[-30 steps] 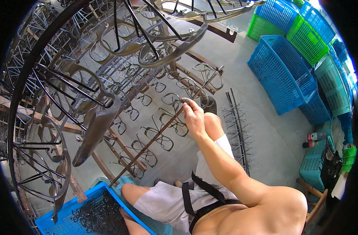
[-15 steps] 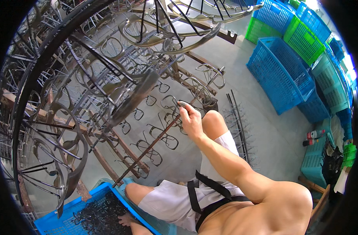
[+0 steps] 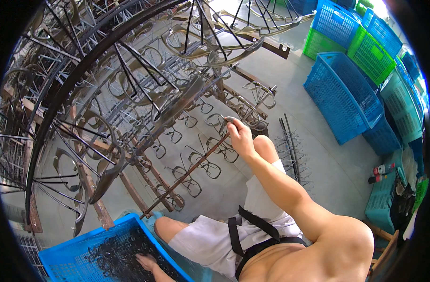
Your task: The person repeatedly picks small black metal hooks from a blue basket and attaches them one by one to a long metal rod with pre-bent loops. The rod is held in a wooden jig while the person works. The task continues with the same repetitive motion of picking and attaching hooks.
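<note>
The right hand (image 3: 242, 137), beyond the blue crate (image 3: 83, 238), closes its fingers together at the brown rod (image 3: 187, 175), exactly what they pinch unclear; the left hand (image 3: 147, 262), grip also unclear, touches black pieces (image 3: 114, 256) inside the crate. Several glasses frames (image 3: 209, 168) already hang along the rod; many black pieces remain.

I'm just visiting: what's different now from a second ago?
The left hand has moved from the near edge of the blue basket leftward, farther into the black pieces; whether it grips any is unclear. In the picture, the large dark piece overhead sits farther up and right, perhaps partly from head movement. The right hand stays by the rusty rod. No release shows.
</note>
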### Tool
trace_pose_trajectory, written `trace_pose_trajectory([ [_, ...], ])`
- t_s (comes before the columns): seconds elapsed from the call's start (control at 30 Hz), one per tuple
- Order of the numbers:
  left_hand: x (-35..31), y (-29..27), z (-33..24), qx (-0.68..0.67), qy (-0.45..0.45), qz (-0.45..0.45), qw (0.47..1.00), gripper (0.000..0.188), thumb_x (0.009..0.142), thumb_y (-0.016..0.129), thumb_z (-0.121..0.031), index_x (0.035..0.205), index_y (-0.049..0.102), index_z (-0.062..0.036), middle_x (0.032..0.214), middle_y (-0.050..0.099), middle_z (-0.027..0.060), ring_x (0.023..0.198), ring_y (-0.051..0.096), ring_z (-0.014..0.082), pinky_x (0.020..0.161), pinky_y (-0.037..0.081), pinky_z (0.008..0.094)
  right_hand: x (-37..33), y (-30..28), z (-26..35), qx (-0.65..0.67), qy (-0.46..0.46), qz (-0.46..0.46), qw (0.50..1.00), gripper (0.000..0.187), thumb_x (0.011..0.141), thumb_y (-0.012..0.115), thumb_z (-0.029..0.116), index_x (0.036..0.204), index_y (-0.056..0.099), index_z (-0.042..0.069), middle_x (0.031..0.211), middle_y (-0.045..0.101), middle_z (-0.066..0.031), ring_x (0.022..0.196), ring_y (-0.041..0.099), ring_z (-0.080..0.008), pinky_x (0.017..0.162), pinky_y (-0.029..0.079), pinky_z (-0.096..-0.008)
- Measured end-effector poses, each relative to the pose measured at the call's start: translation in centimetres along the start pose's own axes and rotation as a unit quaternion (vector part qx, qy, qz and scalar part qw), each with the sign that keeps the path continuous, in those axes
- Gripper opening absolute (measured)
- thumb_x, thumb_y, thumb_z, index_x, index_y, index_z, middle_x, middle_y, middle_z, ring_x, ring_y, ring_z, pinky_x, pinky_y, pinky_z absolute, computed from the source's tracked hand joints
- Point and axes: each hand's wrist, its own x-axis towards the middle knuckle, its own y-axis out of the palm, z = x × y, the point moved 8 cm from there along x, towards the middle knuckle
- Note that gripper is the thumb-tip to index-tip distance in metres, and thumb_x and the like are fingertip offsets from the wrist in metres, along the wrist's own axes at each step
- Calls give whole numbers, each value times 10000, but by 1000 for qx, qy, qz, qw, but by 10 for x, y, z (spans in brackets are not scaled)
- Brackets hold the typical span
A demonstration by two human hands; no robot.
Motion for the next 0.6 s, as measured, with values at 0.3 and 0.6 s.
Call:
trace_pose_trajectory([
  [0.3,-75,-139,-62,-576,170,34,799,380,811,644,-73,1140,454,-49,913,549,62,777,534,149,629,464,268,-4,8,-1,90,72,36,993,158,904,505,156,1012,588,77,610,428,58,457,372,-49,395,299,-223],
  [0.6,-208,-161,-167,-816,107,227,520,373,767,651,25,1094,501,-77,922,580,54,824,571,128,736,485,256,-197,111,118,-60,-138,410,899,477,853,592,154,1276,435,0,1041,489,-172,986,469,-323,886,391,-406],
])
